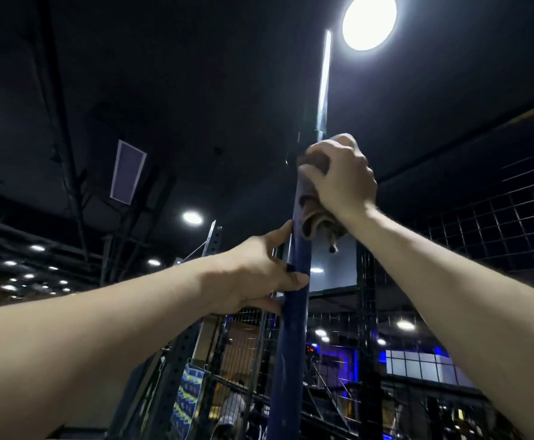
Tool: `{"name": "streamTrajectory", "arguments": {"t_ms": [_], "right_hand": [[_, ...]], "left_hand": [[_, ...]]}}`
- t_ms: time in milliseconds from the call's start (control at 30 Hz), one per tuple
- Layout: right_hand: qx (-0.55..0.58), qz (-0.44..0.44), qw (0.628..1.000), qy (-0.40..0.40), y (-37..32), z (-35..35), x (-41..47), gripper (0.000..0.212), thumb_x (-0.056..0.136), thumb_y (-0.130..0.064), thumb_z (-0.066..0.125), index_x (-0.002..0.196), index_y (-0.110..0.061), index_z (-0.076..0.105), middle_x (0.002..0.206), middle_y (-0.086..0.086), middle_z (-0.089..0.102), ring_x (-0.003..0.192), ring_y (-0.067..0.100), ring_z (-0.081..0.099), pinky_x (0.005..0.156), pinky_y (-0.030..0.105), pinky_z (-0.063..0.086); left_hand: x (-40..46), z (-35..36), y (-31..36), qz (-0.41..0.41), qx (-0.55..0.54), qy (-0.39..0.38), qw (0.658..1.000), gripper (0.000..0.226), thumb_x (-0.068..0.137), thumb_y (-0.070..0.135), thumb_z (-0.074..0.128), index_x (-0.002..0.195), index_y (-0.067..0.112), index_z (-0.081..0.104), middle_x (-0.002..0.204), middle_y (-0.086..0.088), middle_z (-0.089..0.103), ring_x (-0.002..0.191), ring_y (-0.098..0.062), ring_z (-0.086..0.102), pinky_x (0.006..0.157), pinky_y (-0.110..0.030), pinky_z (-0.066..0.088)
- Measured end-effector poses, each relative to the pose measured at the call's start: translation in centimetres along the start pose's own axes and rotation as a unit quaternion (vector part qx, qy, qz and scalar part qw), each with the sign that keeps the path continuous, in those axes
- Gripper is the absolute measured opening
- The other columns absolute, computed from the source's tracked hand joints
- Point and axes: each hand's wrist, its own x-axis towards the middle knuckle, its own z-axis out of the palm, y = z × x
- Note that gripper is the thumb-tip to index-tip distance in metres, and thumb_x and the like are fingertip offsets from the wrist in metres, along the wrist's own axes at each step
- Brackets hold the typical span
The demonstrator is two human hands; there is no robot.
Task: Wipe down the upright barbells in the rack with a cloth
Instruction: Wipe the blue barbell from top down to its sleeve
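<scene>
One upright barbell at frame centre is steadied by the left hand, curled round its blue sleeve, while a brown cloth is gripped against it higher up by the right hand. Its thin upper shaft appears not yet reached.

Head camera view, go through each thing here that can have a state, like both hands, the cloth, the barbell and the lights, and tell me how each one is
barbell: upright, held by both hands.
cloth: bunched around the bar, one end hanging loose.
right hand: gripping the cloth against the bar, above the left.
left hand: thumb and fingers wrapped round the blue sleeve.
round ceiling lamp: lit.
wire mesh panel: upright behind the bar.
</scene>
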Motion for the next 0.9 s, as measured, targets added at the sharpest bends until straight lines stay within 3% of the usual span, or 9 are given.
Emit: {"name": "streamTrajectory", "arguments": {"t_ms": [100,200,300,400,667,900], "right_hand": [[0.158,0.142,0.977,0.030,1.0,0.8,0.7,0.013,0.083,-0.026,0.071,0.094,-0.020,0.068,0.100,0.000,0.065,0.101,0.024,0.062,0.088,0.035,0.049],[0.202,0.225,0.953,0.026,0.9,1.0,1.1,0.008,0.087,-0.025,0.068,0.092,-0.020,0.065,0.092,-0.004,0.062,0.101,0.022,0.062,0.082,0.025,0.044],[0.093,0.094,0.991,0.030,0.0,0.0,-0.5,0.016,0.088,-0.021,0.063,0.103,-0.020,0.067,0.111,0.002,0.059,0.103,0.024,0.058,0.083,0.025,0.040],[-0.021,-0.036,0.999,-0.027,-0.5,-0.9,-2.3,0.020,0.088,-0.025,0.064,0.108,-0.025,0.067,0.118,-0.002,0.054,0.105,0.025,0.054,0.087,0.033,0.044],[-0.025,-0.001,1.000,-0.015,-0.5,-0.4,1.0,0.021,0.091,-0.029,0.062,0.109,-0.021,0.068,0.114,0.005,0.051,0.106,0.029,0.055,0.083,0.030,0.037],[-0.082,-0.072,0.992,-0.067,-0.5,-1.8,0.5,0.015,0.090,-0.031,0.063,0.102,-0.026,0.069,0.117,0.004,0.040,0.096,0.031,0.056,0.086,0.033,0.041]], "left_hand": [[0.2,-0.3,-0.4,0.003,-0.014,-0.006,1.000,0.087,0.086,-0.001,0.063,0.149,0.040,0.019,0.084,-0.005,0.069,0.081,-0.016,0.069,0.073,-0.039,0.059],[0.3,-0.4,-0.4,0.005,-0.019,-0.009,1.000,0.085,0.087,0.000,0.063,0.148,0.040,0.019,0.087,-0.006,0.069,0.082,-0.017,0.069,0.074,-0.040,0.059],[0.1,0.1,-0.3,0.008,-0.012,-0.001,1.000,0.078,0.087,0.000,0.063,0.144,0.041,0.029,0.085,-0.004,0.066,0.082,-0.015,0.068,0.071,-0.037,0.060],[-0.1,0.4,-0.2,0.009,-0.009,0.007,1.000,0.078,0.088,0.000,0.062,0.144,0.042,0.028,0.094,-0.010,0.068,0.086,-0.017,0.067,0.072,-0.038,0.059],[-0.2,0.0,-0.3,0.006,-0.018,0.006,1.000,0.080,0.088,0.001,0.062,0.146,0.041,0.025,0.108,-0.015,0.068,0.092,-0.019,0.068,0.071,-0.038,0.060],[0.0,0.0,-0.2,-0.003,-0.020,0.006,1.000,0.080,0.088,0.003,0.063,0.145,0.044,0.025,0.073,0.005,0.070,0.071,-0.005,0.068,0.060,-0.027,0.059]]}}
